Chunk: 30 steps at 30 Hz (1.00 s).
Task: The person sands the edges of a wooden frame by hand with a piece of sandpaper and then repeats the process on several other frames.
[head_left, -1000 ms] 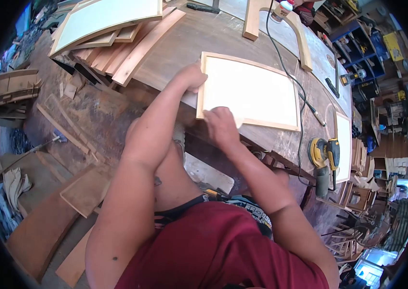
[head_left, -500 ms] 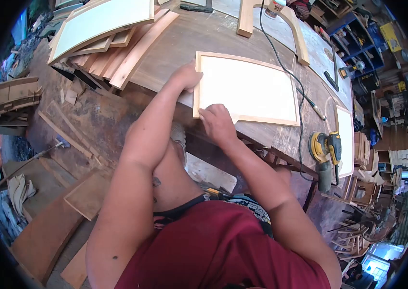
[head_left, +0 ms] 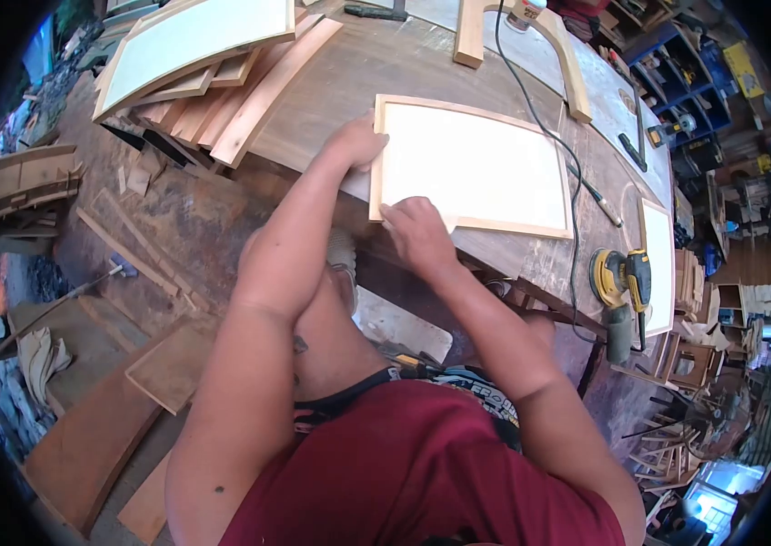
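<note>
A white panel with a light wooden frame (head_left: 476, 168) lies on the workbench, its left end at the bench's near edge. My left hand (head_left: 357, 144) is closed around the frame's left side, thumb on top. At the near left corner is my right hand (head_left: 419, 238), its fingers bent and pressed against the near rail. A thin pale sheet (head_left: 450, 221) pokes out beside these fingers; its kind is unclear, and the rest of it is hidden under the hand.
On the workbench (head_left: 340, 91), a black cable (head_left: 531, 100) crosses the panel's far right corner. A yellow-and-black sander (head_left: 611, 278) stands to the right, by another framed panel (head_left: 657, 264). More framed panels (head_left: 194, 45) and boards (head_left: 276, 91) are stacked at left.
The view has shifted slightly, so everything sits a little further right. Both hands keep nearly the same places on the frame.
</note>
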Each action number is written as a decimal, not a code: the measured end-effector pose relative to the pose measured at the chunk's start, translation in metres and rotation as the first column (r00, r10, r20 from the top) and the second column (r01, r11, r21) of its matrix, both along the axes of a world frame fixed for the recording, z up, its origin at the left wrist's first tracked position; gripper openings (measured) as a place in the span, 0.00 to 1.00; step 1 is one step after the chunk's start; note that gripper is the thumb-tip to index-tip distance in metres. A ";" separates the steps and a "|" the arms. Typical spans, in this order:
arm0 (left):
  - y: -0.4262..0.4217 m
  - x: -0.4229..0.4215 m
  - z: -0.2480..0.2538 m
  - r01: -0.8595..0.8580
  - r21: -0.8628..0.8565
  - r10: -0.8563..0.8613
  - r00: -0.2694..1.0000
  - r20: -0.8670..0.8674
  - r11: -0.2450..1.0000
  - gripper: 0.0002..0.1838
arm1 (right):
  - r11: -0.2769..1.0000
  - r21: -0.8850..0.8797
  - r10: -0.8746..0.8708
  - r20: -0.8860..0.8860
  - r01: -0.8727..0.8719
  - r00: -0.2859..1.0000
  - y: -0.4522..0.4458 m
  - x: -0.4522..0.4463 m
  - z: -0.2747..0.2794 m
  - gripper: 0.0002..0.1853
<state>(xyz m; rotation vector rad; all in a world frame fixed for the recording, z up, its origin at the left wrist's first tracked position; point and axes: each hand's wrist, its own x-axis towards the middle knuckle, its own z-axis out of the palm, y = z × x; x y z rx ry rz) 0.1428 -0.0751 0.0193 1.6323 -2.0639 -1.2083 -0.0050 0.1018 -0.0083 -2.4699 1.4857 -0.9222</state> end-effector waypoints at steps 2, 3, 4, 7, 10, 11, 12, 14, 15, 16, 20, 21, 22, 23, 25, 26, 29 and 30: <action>0.004 0.000 -0.002 0.034 0.012 -0.034 0.999 -0.033 0.999 0.37 | 0.999 0.024 0.040 -0.023 -0.040 0.999 0.005 -0.021 0.006 0.12; 0.004 -0.002 -0.005 0.007 0.001 -0.007 1.000 -0.020 1.000 0.37 | 0.999 0.028 0.015 -0.018 -0.015 1.000 0.006 -0.027 0.007 0.11; 0.003 -0.003 -0.007 -0.022 -0.013 0.021 1.000 -0.008 1.000 0.38 | 0.999 0.031 0.021 -0.017 -0.020 1.000 0.005 -0.026 0.006 0.11; 0.001 -0.004 -0.010 -0.029 -0.038 0.030 0.999 0.022 0.999 0.38 | 1.000 0.017 0.015 0.038 -0.016 0.999 0.001 -0.011 0.004 0.08; -0.002 -0.002 -0.010 -0.025 -0.026 0.024 0.999 -0.023 0.999 0.38 | 1.000 0.024 0.016 0.055 -0.018 0.998 -0.004 0.003 0.004 0.07; -0.004 -0.002 -0.010 -0.023 -0.028 0.023 1.000 -0.022 0.999 0.38 | 1.000 0.022 0.015 0.056 -0.016 0.998 -0.004 -0.001 0.006 0.07; -0.002 -0.002 -0.006 -0.017 -0.016 0.016 0.999 -0.030 1.000 0.39 | 1.000 0.012 0.012 0.053 -0.012 0.999 -0.002 -0.010 0.010 0.07; 0.001 -0.001 -0.006 -0.008 0.005 0.008 0.999 -0.038 1.000 0.39 | 0.999 0.007 -0.041 0.058 0.040 0.997 0.005 -0.035 0.007 0.07; -0.001 -0.001 -0.007 -0.005 0.015 0.005 0.999 -0.043 1.000 0.39 | 0.998 0.015 -0.061 0.033 0.061 0.998 0.009 -0.047 0.010 0.07; -0.002 0.000 -0.008 -0.002 0.025 0.003 0.999 -0.049 1.000 0.39 | 0.997 0.022 -0.081 0.006 0.081 0.997 0.012 -0.053 0.013 0.08; -0.008 -0.004 -0.015 0.013 0.014 -0.013 1.000 -0.021 1.000 0.40 | 0.997 0.012 -0.073 0.007 0.073 0.997 0.008 -0.024 0.003 0.09; -0.008 -0.006 -0.015 -0.023 -0.001 0.023 1.000 -0.001 1.000 0.39 | 0.997 -0.024 -0.070 -0.003 0.070 0.998 0.005 -0.007 0.001 0.10; -0.004 -0.006 -0.014 -0.062 -0.014 0.062 0.998 0.020 0.998 0.39 | 0.998 0.026 -0.055 0.003 0.055 0.999 0.005 0.005 0.005 0.11; -0.003 -0.005 -0.012 -0.060 -0.016 0.061 0.998 0.022 0.998 0.39 | 0.997 0.049 -0.057 -0.001 0.057 0.998 0.004 0.007 0.007 0.10; -0.002 -0.002 -0.003 -0.018 -0.006 0.018 0.999 -0.046 1.000 0.38 | 0.995 0.070 -0.066 0.002 0.065 0.998 0.004 0.004 0.009 0.10; -0.001 -0.003 -0.005 -0.012 -0.004 0.012 0.999 -0.045 1.000 0.38 | 0.999 0.039 -0.037 -0.010 0.038 0.999 0.007 -0.009 0.009 0.10; -0.003 -0.005 -0.010 -0.066 -0.010 0.066 0.998 0.008 0.998 0.38 | 0.999 0.002 -0.044 -0.005 0.044 0.999 0.022 -0.055 0.009 0.10; -0.002 -0.005 -0.007 -0.055 -0.010 0.055 0.998 0.026 0.998 0.38 | 0.998 0.010 -0.070 -0.013 0.070 0.997 0.026 -0.064 0.013 0.10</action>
